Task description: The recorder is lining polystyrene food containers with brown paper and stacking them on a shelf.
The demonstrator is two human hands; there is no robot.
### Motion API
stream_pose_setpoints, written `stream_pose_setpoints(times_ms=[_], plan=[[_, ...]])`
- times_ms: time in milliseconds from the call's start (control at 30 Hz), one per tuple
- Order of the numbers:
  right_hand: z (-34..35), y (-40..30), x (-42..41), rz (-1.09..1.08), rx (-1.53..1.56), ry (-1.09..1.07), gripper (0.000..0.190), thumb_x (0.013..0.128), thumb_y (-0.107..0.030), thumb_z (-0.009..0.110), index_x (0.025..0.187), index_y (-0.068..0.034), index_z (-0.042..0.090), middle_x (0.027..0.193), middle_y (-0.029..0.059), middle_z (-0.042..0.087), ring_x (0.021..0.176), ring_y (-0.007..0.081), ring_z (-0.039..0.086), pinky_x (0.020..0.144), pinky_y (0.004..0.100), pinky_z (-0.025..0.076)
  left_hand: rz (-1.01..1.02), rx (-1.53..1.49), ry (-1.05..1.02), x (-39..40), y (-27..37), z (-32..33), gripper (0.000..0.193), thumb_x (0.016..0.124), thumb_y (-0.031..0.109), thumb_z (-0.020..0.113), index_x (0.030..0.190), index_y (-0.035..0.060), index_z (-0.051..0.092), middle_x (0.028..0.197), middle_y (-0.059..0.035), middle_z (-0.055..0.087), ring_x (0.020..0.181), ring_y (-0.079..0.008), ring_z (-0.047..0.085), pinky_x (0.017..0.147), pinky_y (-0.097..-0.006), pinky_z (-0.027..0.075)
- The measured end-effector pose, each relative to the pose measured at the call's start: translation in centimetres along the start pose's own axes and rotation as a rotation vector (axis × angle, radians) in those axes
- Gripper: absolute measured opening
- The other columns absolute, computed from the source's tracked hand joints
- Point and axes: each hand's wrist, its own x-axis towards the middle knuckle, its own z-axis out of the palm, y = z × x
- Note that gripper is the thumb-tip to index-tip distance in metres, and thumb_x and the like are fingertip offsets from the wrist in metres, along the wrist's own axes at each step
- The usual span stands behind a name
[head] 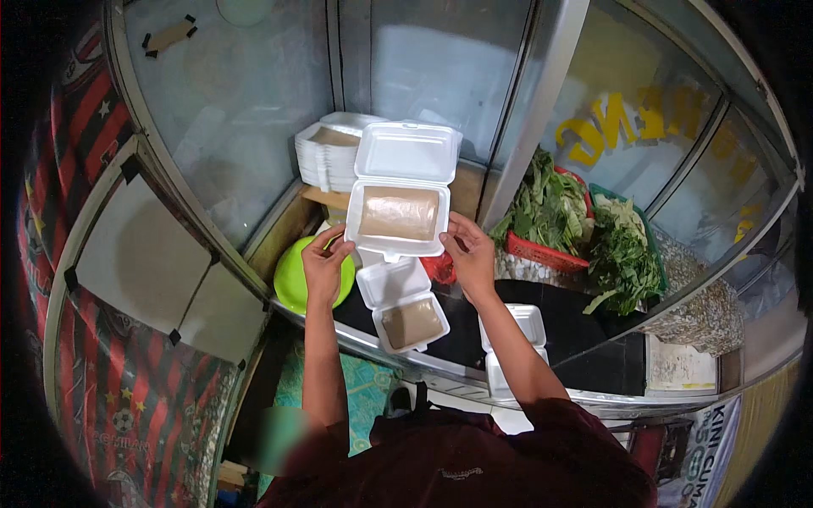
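An opened white foam takeaway box [406,157] is held up level between both hands, its lid raised at the far side and a brown paper sheet [400,213] lining its base. My left hand [325,267] pinches the near left corner of the base. My right hand [470,257] grips the near right corner between thumb and fingers. Below, on the black counter, lies a second opened foam box [409,317] with brown paper inside. Another opened foam box [522,327] sits partly behind my right forearm.
Stacked foam boxes [325,159] stand at the back left, above a lime green plate [289,279]. Something red [438,268] lies behind the second box. At right are a red basket [546,254] and a green basket [654,247] with leafy greens. Glass panels [444,76] enclose the counter's far side.
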Motion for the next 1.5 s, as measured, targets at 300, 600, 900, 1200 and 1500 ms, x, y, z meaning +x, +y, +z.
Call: stream_pose_setpoints(times_ms=[300,600,900,1200,1500], plan=[[3.5,1.2,7.5,-0.025,0.105,0.110,0.062,0.079,0.009,0.073,0.137,0.006,0.050,0.121,0.0123,0.063,0.110,0.0174,0.061,0.095,0.0282,0.050,0.039,-0.022,0.087,10.7,-2.9,2.3,0.031,0.084,-0.002,0.074,0.112,-0.0083,0.065,0.103,-0.0113,0.067,0.091,-0.0149,0.064,0.083,-0.0265,0.053],[3.8,2.7,11.5,-0.108,0.083,0.050,0.075,0.069,0.014,0.077,0.137,0.010,0.045,0.133,0.0177,0.055,0.123,0.0235,0.055,0.101,0.0317,0.047,0.033,0.042,0.189,15.0,-3.5,5.7,0.025,0.084,-0.004,0.072,0.108,-0.0090,0.067,0.096,-0.0114,0.068,0.081,-0.0140,0.063,0.072,-0.0236,0.053],[2.7,6.0,14.4,-0.038,0.053,0.122,0.069,0.071,0.014,0.075,0.134,0.011,0.047,0.133,0.0170,0.057,0.123,0.0214,0.056,0.104,0.0306,0.046,0.063,0.337,0.162,17.5,-5.5,6.0,0.032,0.082,0.004,0.075,0.110,-0.0089,0.068,0.091,-0.0137,0.072,0.079,-0.0173,0.066,0.075,-0.0298,0.053],[2.0,7.6,15.2,-0.053,0.013,0.126,0.039,0.074,0.006,0.076,0.112,0.004,0.064,0.109,0.0113,0.069,0.101,0.0173,0.066,0.090,0.0291,0.051,0.034,0.477,0.211,17.4,-6.3,6.9,0.030,0.081,0.005,0.076,0.109,-0.0058,0.070,0.087,-0.0128,0.072,0.076,-0.0181,0.067,0.074,-0.0305,0.053],[2.9,8.2,14.5,0.021,-0.301,0.237,0.027,0.071,-0.001,0.080,0.096,0.003,0.069,0.083,0.0078,0.071,0.075,0.0116,0.062,0.069,0.0287,0.049,0.054,0.648,0.208,16.9,-6.1,5.8,0.032,0.081,0.005,0.076,0.109,-0.0073,0.069,0.077,-0.0127,0.071,0.069,-0.0162,0.065,0.068,-0.0302,0.052]])
